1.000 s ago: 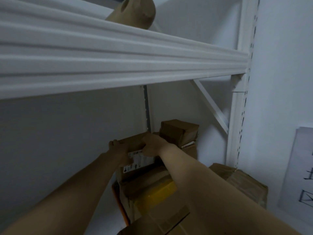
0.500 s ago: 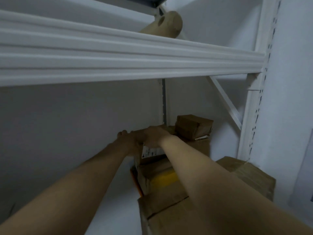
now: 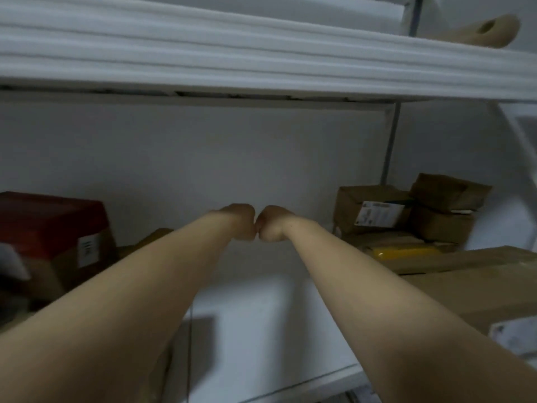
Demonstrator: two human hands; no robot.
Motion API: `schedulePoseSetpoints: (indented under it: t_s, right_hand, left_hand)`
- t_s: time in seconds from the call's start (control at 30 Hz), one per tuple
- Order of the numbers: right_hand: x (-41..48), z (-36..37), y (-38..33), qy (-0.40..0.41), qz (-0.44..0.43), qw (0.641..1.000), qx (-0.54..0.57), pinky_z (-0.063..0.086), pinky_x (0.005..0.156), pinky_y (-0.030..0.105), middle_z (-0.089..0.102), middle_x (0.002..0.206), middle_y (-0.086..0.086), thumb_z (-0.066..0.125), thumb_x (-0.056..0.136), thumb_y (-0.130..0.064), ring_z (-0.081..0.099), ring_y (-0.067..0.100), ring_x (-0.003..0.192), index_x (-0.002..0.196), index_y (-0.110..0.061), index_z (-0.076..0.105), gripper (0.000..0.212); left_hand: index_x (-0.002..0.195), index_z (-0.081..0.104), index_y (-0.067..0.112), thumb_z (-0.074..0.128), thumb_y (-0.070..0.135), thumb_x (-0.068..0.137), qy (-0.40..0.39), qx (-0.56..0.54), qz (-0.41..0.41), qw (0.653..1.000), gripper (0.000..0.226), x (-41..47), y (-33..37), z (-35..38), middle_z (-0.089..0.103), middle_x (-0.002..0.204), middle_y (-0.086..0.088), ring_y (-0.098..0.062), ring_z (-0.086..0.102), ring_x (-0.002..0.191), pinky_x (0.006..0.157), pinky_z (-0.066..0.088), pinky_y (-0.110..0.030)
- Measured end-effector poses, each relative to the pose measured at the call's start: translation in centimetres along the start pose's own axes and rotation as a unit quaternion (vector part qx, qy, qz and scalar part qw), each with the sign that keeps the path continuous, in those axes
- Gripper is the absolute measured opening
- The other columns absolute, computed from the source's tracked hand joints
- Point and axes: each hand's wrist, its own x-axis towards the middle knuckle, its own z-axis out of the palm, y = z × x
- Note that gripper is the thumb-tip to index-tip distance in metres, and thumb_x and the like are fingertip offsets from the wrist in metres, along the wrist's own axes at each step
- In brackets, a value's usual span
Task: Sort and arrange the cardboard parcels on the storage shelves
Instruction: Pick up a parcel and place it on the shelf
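The small brown cardboard parcel with a white label [image 3: 369,209] is no longer held; a moment ago it was gripped by both hands, and now it is left on the pile of brown boxes [image 3: 441,228] at the middle right of the frame; that parcel seems put away. The left hand [image 3: 239,221] and the right hand [image 3: 270,222] are curled into fists in the middle, knuckles touching; nothing is held; the parcel is seen apart from them, to the right.
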Motion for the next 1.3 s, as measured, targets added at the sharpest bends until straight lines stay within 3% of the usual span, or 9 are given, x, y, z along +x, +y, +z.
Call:
schedulePoseSetpoints:
  t_s: [0.17,0.3,0.5,0.57,0.7,0.77,0.93,1.13,1.3]
  right_hand:
    - [-0.5,4.1,-7.7,-0.037,-0.045,0.998,0.026,0.05,0.094,0.031,0.061,0.128,0.014,0.059,0.088,-0.011,0.058,0.026,0.114,0.123,-0.002,0.063,0.037]
    - [-2.5,6.1,-12.4,-0.07,-0.081,0.983,0.151,0.046,0.073,0.023,0.063,0.12,0.007,0.072,0.082,-0.021,0.056,0.016,0.099,0.118,-0.009,0.066,0.038]
    - [-4.2,8.3,-16.8,-0.2,-0.117,0.965,0.121,0.029,0.114,0.033,0.025,0.158,-0.003,0.083,0.059,-0.058,0.028,0.02,0.143,0.153,-0.02,0.021,0.118]
    - [-4.6,9.0,-18.0,-0.234,-0.127,0.961,0.079,0.025,0.118,0.041,0.014,0.161,-0.003,0.084,0.06,-0.057,0.02,0.022,0.146,0.155,-0.026,0.01,0.124]
    - [-5.4,10.2,-19.3,-0.255,-0.155,0.954,-0.012,0.024,0.117,0.047,0.006,0.162,-0.002,0.082,0.065,-0.053,0.013,0.027,0.147,0.154,-0.033,-0.004,0.125]
    - [-5.9,10.3,-19.3,-0.236,-0.163,0.957,-0.05,0.026,0.115,0.049,0.004,0.161,0.003,0.081,0.068,-0.051,0.01,0.031,0.147,0.153,-0.035,-0.006,0.122]
    - [-7.0,10.0,-16.4,-0.211,-0.131,0.969,-0.002,0.027,0.115,0.048,0.007,0.16,0.003,0.082,0.063,-0.05,0.014,0.031,0.145,0.153,-0.037,0.0,0.123]
    - [-7.6,9.2,-10.7,-0.218,-0.044,0.944,0.245,0.047,0.1,0.05,0.037,0.147,-0.003,0.087,0.039,-0.044,0.049,0.026,0.123,0.147,-0.046,0.021,0.126]
    - [-8.9,9.6,-5.0,-0.189,0.016,0.888,0.418,0.041,0.088,0.044,0.062,0.121,0.001,0.08,0.037,-0.039,0.062,0.026,0.103,0.123,-0.046,0.052,0.09]
  left_hand:
    - [0.113,0.052,0.003,0.052,0.016,0.093,-0.015,0.006,-0.037,0.999,0.025,-4.6,-9.0,0.3,0.056,0.113,-0.01,-0.021,0.053,0.092,0.081,0.045,-0.029]
    - [0.076,0.049,0.008,0.05,0.009,0.089,-0.031,0.025,-0.057,0.998,0.013,-7.8,-14.2,0.8,0.052,0.086,-0.009,-0.025,0.055,0.079,0.071,0.047,-0.032]
    - [0.091,0.053,0.006,0.045,0.006,0.092,-0.094,0.043,-0.067,0.992,0.009,-11.9,-18.6,2.3,0.053,0.089,-0.008,-0.022,0.053,0.08,0.071,0.048,-0.031]
    - [0.109,0.056,0.003,0.048,0.007,0.093,-0.122,0.045,-0.072,0.989,0.019,-13.1,-19.6,3.0,0.055,0.106,-0.009,-0.022,0.054,0.094,0.082,0.047,-0.031]
    - [0.125,0.054,0.004,0.057,0.002,0.08,-0.216,-0.023,-0.123,0.968,0.046,-15.8,-20.6,3.8,0.055,0.112,-0.009,-0.021,0.054,0.099,0.076,0.045,-0.027]
    - [0.135,0.045,0.011,0.064,0.005,0.075,-0.242,-0.044,-0.139,0.959,0.064,-16.7,-20.7,4.1,0.051,0.126,-0.008,-0.023,0.049,0.115,0.092,0.045,-0.033]
    - [0.149,0.021,0.015,0.077,0.019,0.07,-0.168,-0.035,-0.144,0.975,0.096,-17.2,-20.2,5.5,0.035,0.146,-0.009,-0.028,0.039,0.131,0.108,0.038,-0.04]
    - [0.151,0.004,0.019,0.08,0.031,0.069,0.029,-0.202,-0.175,0.963,0.113,-17.1,-18.9,6.0,0.02,0.148,-0.012,-0.034,0.032,0.134,0.104,0.042,-0.039]
    - [0.136,0.038,0.012,0.084,0.025,0.068,0.101,-0.442,-0.154,0.878,0.083,-16.4,-17.2,6.0,0.052,0.128,-0.01,-0.028,0.054,0.111,0.094,0.048,-0.038]
